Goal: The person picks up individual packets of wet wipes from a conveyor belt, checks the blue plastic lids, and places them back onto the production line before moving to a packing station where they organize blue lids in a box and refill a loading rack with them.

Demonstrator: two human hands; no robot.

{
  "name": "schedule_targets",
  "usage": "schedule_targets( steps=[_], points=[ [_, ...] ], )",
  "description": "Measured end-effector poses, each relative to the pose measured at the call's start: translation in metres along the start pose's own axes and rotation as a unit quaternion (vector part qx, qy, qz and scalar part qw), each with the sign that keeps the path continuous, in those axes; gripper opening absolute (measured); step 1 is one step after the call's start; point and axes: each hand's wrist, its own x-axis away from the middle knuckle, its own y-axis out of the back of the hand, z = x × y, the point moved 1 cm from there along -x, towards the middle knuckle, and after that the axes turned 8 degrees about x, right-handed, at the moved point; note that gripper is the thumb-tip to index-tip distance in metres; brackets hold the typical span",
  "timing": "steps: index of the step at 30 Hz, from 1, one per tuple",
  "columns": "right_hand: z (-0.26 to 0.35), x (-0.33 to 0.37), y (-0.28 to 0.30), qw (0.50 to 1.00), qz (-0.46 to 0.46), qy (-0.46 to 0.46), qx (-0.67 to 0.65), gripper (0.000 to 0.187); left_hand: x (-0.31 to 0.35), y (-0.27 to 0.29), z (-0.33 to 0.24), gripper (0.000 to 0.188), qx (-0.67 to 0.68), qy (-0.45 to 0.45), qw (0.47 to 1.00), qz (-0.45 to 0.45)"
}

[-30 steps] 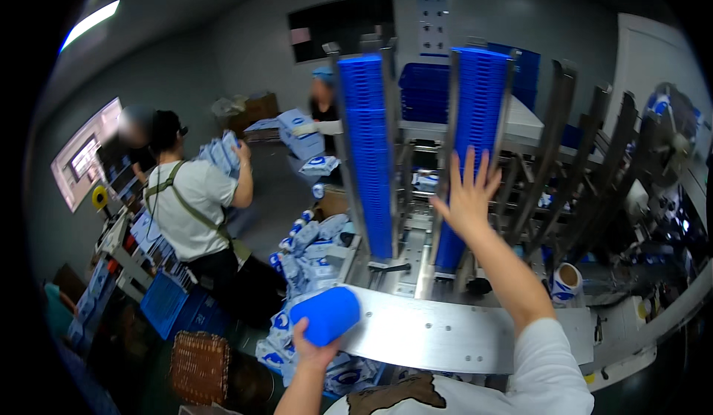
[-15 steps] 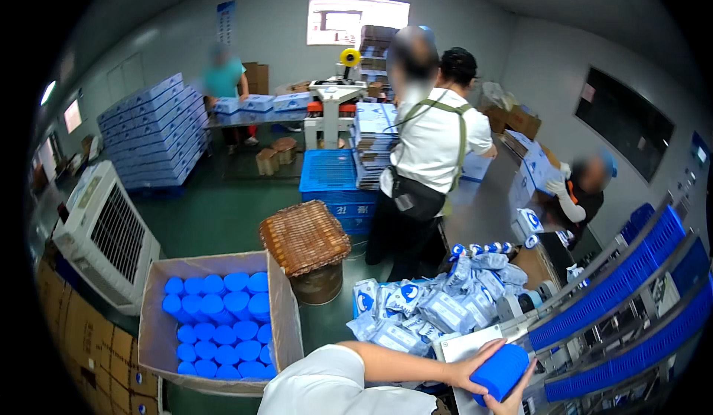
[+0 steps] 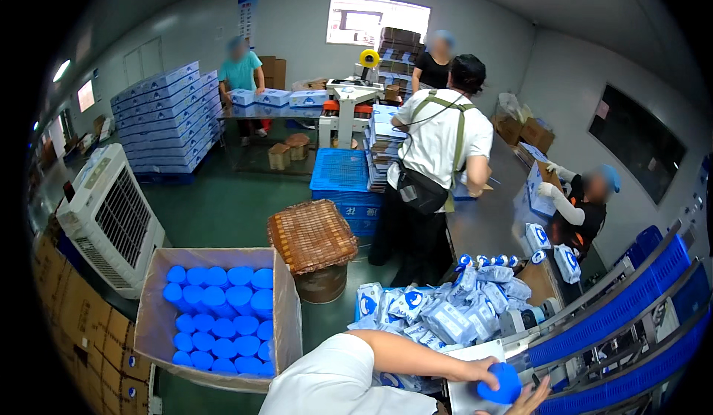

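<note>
A stack of round blue lids [image 3: 499, 384] stands on end by the machine at the lower right, its flat round top facing up. My left hand [image 3: 475, 373] reaches in from the left with its fingers closed on the stack's side. On the other side my right hand [image 3: 529, 399] is open, its fingers apart and just beside the stack. A white metal plate [image 3: 483, 351] lies under and behind my left hand. Close beyond my left forearm is a heap of white-and-blue packets [image 3: 445, 318].
A carton [image 3: 287, 318] of blue lid stacks stands at the left. Sloping blue conveyor tracks [image 3: 616, 326] run along the right. Beyond are a woven-topped stool [image 3: 312, 237], blue crates [image 3: 345, 181], an air cooler [image 3: 111, 222] and a co-worker in white [image 3: 445, 140].
The blue stack has tipped from slanted to end-up. My right hand has come off its side and spread its fingers. The whole view has shifted slightly.
</note>
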Motion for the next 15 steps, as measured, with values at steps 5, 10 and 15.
schedule_targets(
  steps=[5,10,15],
  points=[
    [0.013,0.002,0.002,0.942,0.185,0.173,0.221,0.054,0.023,-0.027,-0.008,0.072,0.386,0.274,0.88,0.036],
    [0.002,-0.029,0.003,0.965,0.14,0.127,0.179,0.109,0.027,-0.013,0.004,0.086,0.433,0.327,0.829,0.133],
    [-0.027,0.006,-0.008,0.942,0.313,-0.1,0.071,0.107,0.023,0.003,-0.001,0.058,-0.325,-0.134,0.933,-0.075]
  ],
)
